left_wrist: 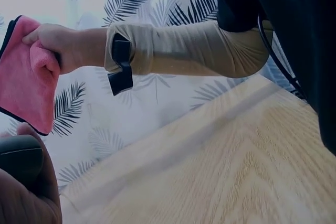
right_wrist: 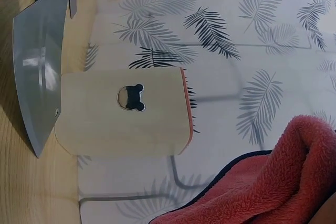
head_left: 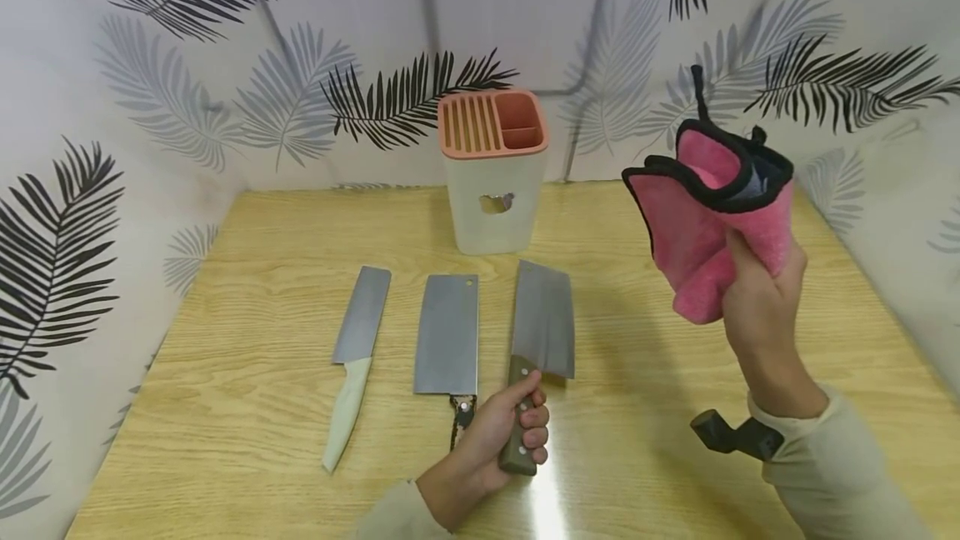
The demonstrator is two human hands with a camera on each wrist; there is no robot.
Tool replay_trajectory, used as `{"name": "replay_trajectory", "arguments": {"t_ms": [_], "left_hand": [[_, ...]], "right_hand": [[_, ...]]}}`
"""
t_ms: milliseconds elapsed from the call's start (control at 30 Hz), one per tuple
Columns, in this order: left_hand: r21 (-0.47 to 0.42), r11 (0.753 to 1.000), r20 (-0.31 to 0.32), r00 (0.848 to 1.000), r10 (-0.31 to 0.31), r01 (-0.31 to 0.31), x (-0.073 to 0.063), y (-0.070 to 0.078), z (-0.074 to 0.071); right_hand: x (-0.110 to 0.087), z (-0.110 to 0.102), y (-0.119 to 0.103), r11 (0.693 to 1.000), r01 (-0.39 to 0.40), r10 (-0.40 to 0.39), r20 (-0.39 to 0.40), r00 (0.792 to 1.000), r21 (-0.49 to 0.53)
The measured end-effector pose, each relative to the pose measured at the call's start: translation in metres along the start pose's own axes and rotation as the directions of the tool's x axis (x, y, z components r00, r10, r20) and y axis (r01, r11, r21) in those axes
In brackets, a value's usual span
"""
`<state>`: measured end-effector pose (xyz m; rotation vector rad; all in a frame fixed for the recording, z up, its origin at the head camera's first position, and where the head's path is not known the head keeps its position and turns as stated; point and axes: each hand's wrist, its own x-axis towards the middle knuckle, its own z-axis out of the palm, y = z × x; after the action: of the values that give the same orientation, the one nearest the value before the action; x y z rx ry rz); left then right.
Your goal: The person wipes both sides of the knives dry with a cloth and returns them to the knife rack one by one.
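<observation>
L hand (head_left: pixel 487 440) & R hand (head_left: pixel 765 298) are well apart. Head view: L hand, btm centre, is clamped round the olive handle of a cleaver (head_left: pixel 543 315), thumb up along it, blade pointing up the frame; can't tell if that blade touches the table (head_left: pixel 225 373). R hand, at right, grips a bunched pink cloth (head_left: pixel 712 232) w/ black edging, held up above the table. Dark strap (head_left: pixel 750 438) on R wrist, by a pale sleeve (head_left: pixel 840 457). Left of the gripped cleaver lies a 2nd cleaver (head_left: pixel 446 336), its worn dark handle partly hidden by L hand; further left, a knife (head_left: pixel 356 365) w/ pale green handle. Upper centre: white holder (head_left: pixel 493 173) w/ orange slotted top, upright on table, leaf-print wall covering (head_left: pixel 570 23) behind. L wrist view: R hand pinches cloth, upper left; L hand's fingers wrap a dark handle end, lower left; table fills lower right, dark clothing (left_wrist: pixel 294 40) upper right. R wrist view, turned sideways: cleaver blade upper left, holder mid-frame w/ its cutout showing, cloth lower right; only a sliver of R hand in that corner.
</observation>
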<state>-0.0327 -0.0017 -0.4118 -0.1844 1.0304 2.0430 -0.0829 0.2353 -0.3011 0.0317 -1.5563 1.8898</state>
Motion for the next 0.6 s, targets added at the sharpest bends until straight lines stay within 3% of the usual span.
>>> {"name": "replay_trajectory", "arguments": {"t_ms": [233, 267, 333, 367, 433, 500, 600], "left_hand": [[0.194, 0.980, -0.061, 0.996, 0.065, -0.052, 0.004, -0.004, -0.003], [0.240, 0.969, -0.068, 0.995, 0.069, -0.051, 0.004, -0.003, -0.003], [0.378, 0.925, -0.084, 0.992, 0.089, -0.051, 0.004, -0.002, -0.006], [0.460, 0.887, -0.100, 0.990, 0.102, -0.045, 0.004, -0.001, -0.008], [0.640, 0.768, -0.129, 0.982, 0.135, -0.021, 0.003, 0.001, -0.011], [0.786, 0.618, -0.144, 0.971, 0.189, -0.003, 0.003, 0.003, -0.013], [0.918, 0.395, -0.132, 0.948, 0.290, 0.006, 0.004, 0.005, -0.011]], "right_hand": [[-0.001, -0.001, 0.001, 1.000, -0.019, 0.019, 0.020, 1.000, 0.004], [-0.002, -0.001, 0.001, 1.000, -0.025, 0.025, 0.023, 0.999, -0.002], [-0.003, -0.001, 0.002, 0.999, -0.032, 0.032, 0.029, 0.999, -0.017], [-0.004, -0.001, 0.002, 0.999, -0.033, 0.034, 0.031, 0.999, -0.029], [-0.005, -0.001, 0.003, 0.998, -0.032, 0.033, 0.032, 0.999, -0.047], [-0.006, -0.001, 0.004, 0.997, -0.028, 0.030, 0.031, 0.999, -0.067], [-0.007, -0.001, 0.005, 0.997, -0.031, 0.033, 0.030, 0.999, -0.077]]}}
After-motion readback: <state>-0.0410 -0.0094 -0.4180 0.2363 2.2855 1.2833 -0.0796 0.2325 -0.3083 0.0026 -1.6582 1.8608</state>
